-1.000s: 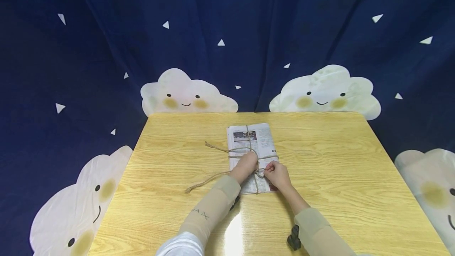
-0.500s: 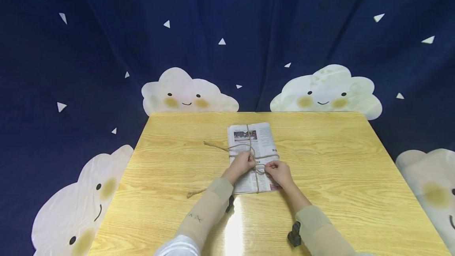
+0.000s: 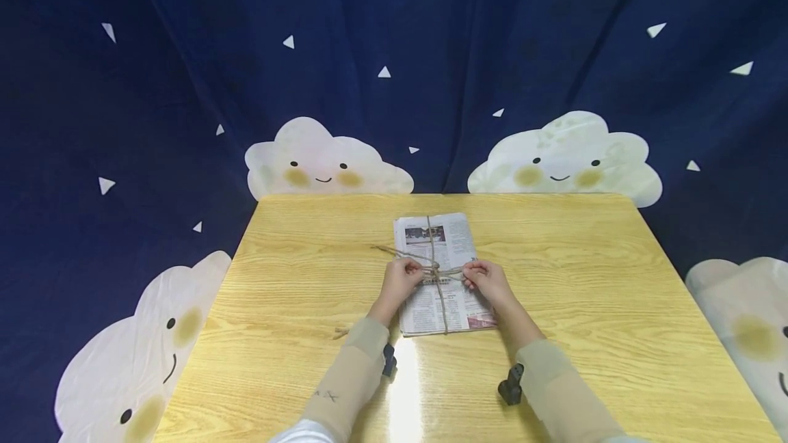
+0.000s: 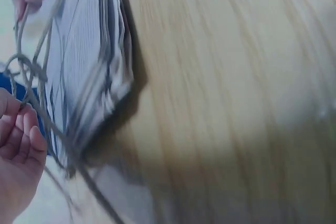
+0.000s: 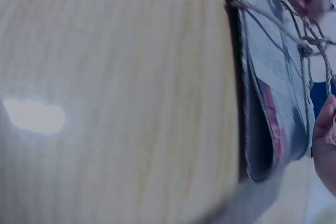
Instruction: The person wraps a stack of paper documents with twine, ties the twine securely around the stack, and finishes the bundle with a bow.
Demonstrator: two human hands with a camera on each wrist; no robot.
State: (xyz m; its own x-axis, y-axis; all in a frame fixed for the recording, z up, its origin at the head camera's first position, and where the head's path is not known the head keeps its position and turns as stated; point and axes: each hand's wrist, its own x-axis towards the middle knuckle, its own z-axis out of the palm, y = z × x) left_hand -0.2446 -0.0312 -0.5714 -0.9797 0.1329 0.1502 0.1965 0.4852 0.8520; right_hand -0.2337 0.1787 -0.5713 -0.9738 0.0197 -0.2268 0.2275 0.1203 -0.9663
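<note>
A folded stack of newspapers (image 3: 425, 310) lies on the wooden table, with brown twine (image 3: 441, 299) running round it both lengthwise and across. A knot (image 3: 435, 268) sits near the middle of the top sheet, where the strands cross. On its left side, my left hand (image 3: 400, 284) pinches a loop of the twine between thumb and fingers. My right hand (image 3: 489, 284) pinches another loop to the right of the knot. In the left wrist view the twine (image 4: 31, 69) is stretched between both hands, lifted off the paper. The exact path of the strands within the knot is unclear.
One loose twine end (image 3: 384, 249) reaches past the stack's left edge. Another frayed end (image 3: 340, 332) shows beside my left forearm. The wooden table (image 3: 579, 292) extends on both sides, and a dark blue curtain (image 3: 345, 12) with clouds hangs behind it.
My left hand has moved left from over the stack's middle, and my right hand slightly up. The small loop at the right has drawn in, and a knot now shows between the hands.
</note>
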